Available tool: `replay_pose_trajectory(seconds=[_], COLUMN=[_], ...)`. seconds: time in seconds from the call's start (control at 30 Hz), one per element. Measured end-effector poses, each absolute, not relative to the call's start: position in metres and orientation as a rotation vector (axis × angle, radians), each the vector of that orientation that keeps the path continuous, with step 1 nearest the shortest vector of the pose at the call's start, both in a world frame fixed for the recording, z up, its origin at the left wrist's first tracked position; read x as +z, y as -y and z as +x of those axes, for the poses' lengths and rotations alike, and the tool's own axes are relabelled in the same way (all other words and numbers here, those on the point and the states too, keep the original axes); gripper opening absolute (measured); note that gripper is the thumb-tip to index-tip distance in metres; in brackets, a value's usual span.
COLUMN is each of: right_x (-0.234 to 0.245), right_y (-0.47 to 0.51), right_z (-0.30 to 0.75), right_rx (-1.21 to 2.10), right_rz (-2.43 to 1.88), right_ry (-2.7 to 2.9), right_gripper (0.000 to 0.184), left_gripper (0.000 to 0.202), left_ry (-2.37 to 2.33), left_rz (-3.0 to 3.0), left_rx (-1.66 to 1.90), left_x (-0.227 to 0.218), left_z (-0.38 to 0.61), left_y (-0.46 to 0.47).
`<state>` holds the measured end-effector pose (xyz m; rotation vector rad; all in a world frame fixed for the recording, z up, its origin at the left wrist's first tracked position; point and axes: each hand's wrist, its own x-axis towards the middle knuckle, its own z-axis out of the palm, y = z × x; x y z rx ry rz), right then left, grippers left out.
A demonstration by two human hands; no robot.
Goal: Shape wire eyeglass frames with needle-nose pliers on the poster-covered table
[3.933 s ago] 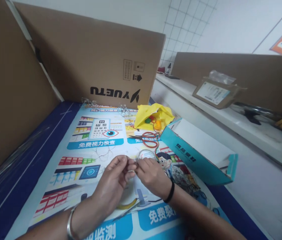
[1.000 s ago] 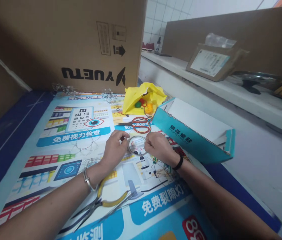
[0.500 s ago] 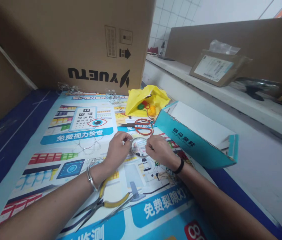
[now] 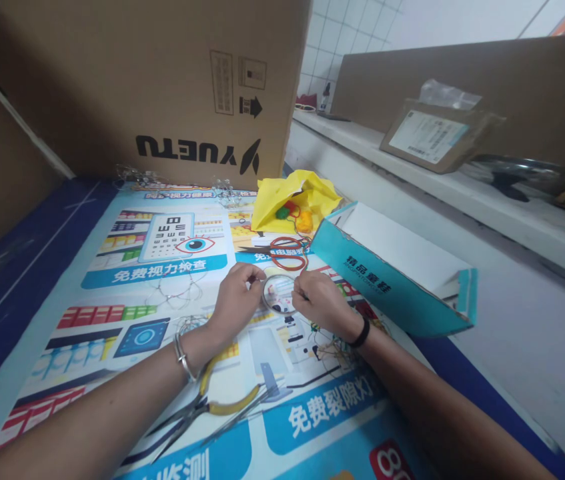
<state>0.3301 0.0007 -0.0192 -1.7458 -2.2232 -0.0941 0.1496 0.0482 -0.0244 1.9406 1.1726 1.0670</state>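
Between my two hands is a round hoop (image 4: 278, 312) with a thin greyish rim; whether it is wire or a roll of tape I cannot tell. The fingers of my left hand (image 4: 238, 293) are pinched at its left edge. My right hand (image 4: 323, 299) is closed at the opposite edge, its fingertips partly hidden. Just beyond lie scissors (image 4: 287, 261) with orange-red handles. Pliers (image 4: 232, 403) with yellow grips rest near my left wrist, beside several thin straight wires (image 4: 235, 421). Tangled thin strands (image 4: 345, 353) lie under my right wrist.
A blue open box (image 4: 392, 280) stands on the right. Behind the scissors, a yellow bag (image 4: 269, 203) holds red, green and orange bits. Loose wire loops (image 4: 175, 288) are at the left. A large carton (image 4: 172, 80) blocks the back, and a ledge (image 4: 362, 130) runs along the right.
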Motion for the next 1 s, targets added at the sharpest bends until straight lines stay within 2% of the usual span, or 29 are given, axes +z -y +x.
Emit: replay_pose_trajectory(seconds=[0.27,0.47,1.0], right_x=[-0.018,-0.018,-0.019], right_y=[0.0,0.0,0.0], right_z=[0.331,0.331,0.33], right_rx=[-0.086,-0.086,-0.089], right_rz=[-1.75,-1.737,-1.732], right_ry=[2.234,2.251,2.242], right_gripper=[0.013,0.013,0.014], left_gripper=[0.021,0.024,0.033], left_ry=[-1.095,-1.147,-1.118], left_rz=[2.056,2.067,2.35], left_rx=[1.005,1.135,0.691], left_x=[-0.02,-0.018,-0.024], left_z=[0.146,0.147,0.148], left_y=[-0.043,-0.035,-0.031])
